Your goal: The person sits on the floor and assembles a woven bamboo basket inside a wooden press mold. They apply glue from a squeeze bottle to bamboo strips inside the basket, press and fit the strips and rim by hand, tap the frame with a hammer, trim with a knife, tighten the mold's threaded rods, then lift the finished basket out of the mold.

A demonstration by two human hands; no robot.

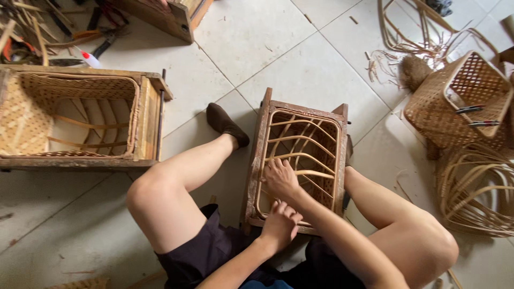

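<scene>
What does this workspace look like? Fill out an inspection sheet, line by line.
Surface: pale tiled floor, strewn with cane scraps.
Job's things: wooden frame mould between the knees, holding a part-woven rattan basket skeleton.
Clutter: second wooden mould with woven basket at left; finished lattice basket at right; loose rattan hoops; hand tools top left.
Grippers: right hand inside the frame on the ribs; left hand on the near edge; whether either grips is unclear.
Cables: nothing seen.
Surroundings: another wooden box at top; nobody else seen.
</scene>
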